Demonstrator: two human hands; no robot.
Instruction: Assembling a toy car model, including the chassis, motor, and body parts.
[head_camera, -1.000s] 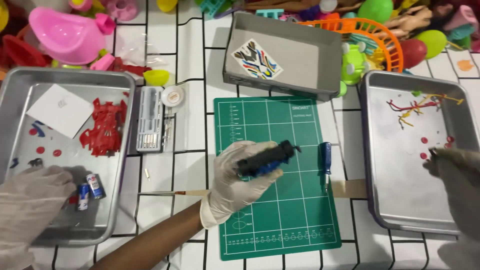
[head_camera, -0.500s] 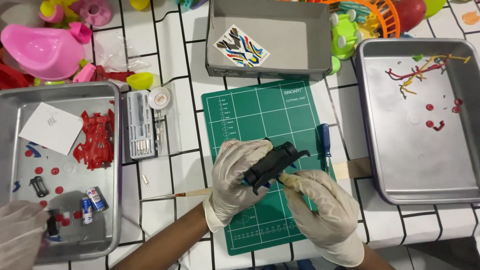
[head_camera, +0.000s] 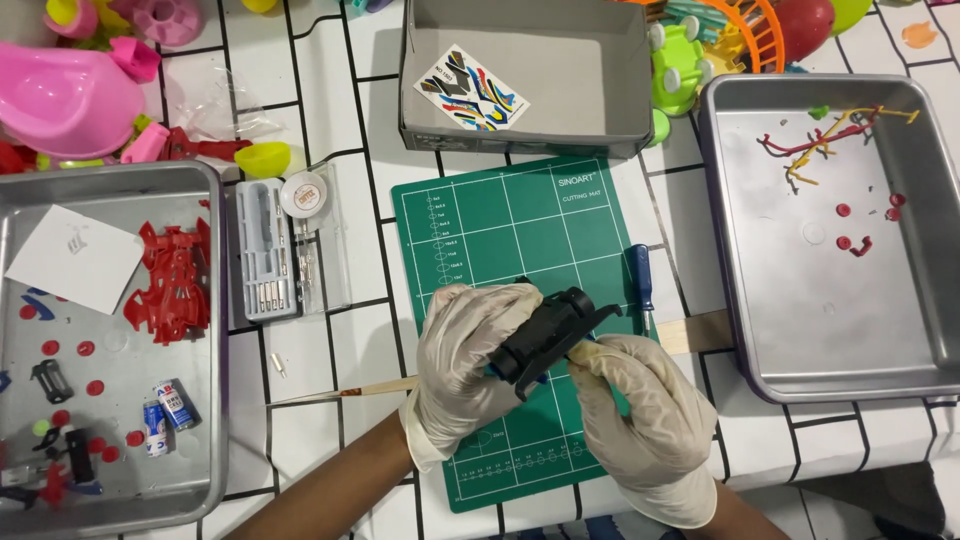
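Both my hands wear pale gloves and meet over the green cutting mat (head_camera: 500, 230). My left hand (head_camera: 470, 355) grips a black plastic toy-car body (head_camera: 555, 330) with a bit of blue showing underneath. My right hand (head_camera: 640, 415) pinches the same black part at its right end with thumb and fingertips. A blue-handled screwdriver (head_camera: 640, 275) lies on the mat just right of the hands.
A metal tray (head_camera: 215, 300) on the left holds a red frame (head_camera: 170, 280), batteries (head_camera: 165, 415) and small parts. The right metal tray (head_camera: 720, 250) holds wire scraps. A grey box (head_camera: 620, 60) with a sticker sheet (head_camera: 470, 88), a clear tool case (head_camera: 265, 250) and a thin wooden stick (head_camera: 340, 392) are nearby.
My right hand came from the right tray to the black part and now holds it with the left. Another gloved hand at the lower left has gone out of view.
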